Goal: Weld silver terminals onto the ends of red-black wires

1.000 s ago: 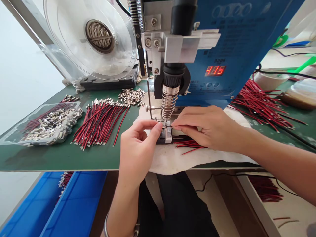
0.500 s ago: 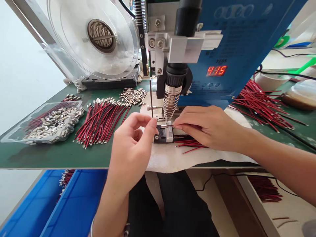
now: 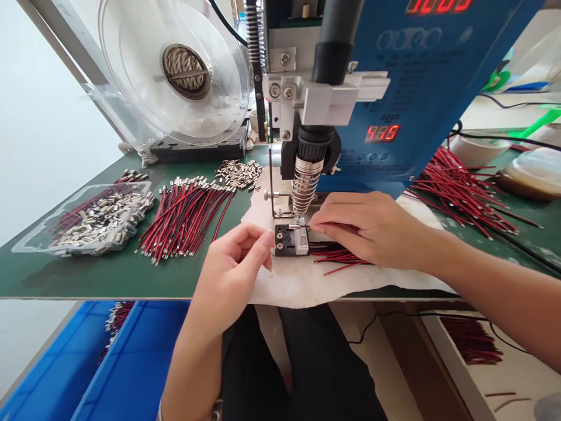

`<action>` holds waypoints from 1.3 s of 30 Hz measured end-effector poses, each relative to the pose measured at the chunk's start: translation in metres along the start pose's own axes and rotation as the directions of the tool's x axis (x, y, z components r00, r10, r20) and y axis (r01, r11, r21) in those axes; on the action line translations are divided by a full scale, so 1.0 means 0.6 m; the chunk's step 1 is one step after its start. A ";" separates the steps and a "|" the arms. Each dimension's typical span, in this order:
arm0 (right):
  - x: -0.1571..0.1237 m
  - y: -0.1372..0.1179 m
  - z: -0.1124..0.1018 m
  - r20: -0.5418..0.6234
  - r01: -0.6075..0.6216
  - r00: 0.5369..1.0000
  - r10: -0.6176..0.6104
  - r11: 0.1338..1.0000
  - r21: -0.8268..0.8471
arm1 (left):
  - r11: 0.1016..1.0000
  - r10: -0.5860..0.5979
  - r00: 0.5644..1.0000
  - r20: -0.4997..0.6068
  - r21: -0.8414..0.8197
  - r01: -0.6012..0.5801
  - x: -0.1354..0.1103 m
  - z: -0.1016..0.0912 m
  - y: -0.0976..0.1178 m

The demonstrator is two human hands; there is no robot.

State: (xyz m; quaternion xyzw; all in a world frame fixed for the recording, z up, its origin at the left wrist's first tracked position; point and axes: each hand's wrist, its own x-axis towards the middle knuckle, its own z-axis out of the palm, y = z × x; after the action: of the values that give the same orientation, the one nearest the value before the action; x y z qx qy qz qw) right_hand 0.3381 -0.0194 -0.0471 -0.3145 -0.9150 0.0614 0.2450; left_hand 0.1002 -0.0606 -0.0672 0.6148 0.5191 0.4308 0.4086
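Observation:
My right hand pinches a thin red wire and holds its metal-tipped end on the small black and silver fixture under the coiled soldering nozzle. More red wires lie under that hand on the white cloth. My left hand hovers just left of the fixture over the cloth's edge, fingers curled loosely with thumb and forefinger near each other, and nothing shows in them.
A blue machine with a red digit display stands behind. A clear reel is at back left. Finished red and black wires, loose metal ferrules and a ferrule tray lie left; red wires right. Blue bins below.
My left hand let go at the fixture and drew back down and left toward the cloth's edge. My right hand stays pinching the wire on the fixture.

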 end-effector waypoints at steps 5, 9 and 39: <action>0.001 -0.001 -0.001 0.000 -0.002 1.000 0.002 1.000 -0.003 | 1.000 -0.013 1.000 -0.029 -0.024 0.012 -0.001 0.004 0.000; 0.001 0.001 0.000 -0.002 -0.004 1.000 0.004 1.000 -0.001 | 1.000 -0.018 0.999 -0.035 -0.012 0.017 -0.001 0.005 0.000; 0.000 0.006 -0.001 -0.013 0.026 1.000 -0.027 0.999 -0.026 | 0.999 -0.019 1.000 -0.023 0.034 0.020 -0.001 0.003 -0.005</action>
State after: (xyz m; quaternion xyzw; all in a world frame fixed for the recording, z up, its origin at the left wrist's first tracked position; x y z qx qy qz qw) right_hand 0.3404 -0.0168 -0.0476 -0.3058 -0.9182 0.0444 0.2480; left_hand 0.1011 -0.0611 -0.0706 0.6117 0.5370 0.4247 0.3963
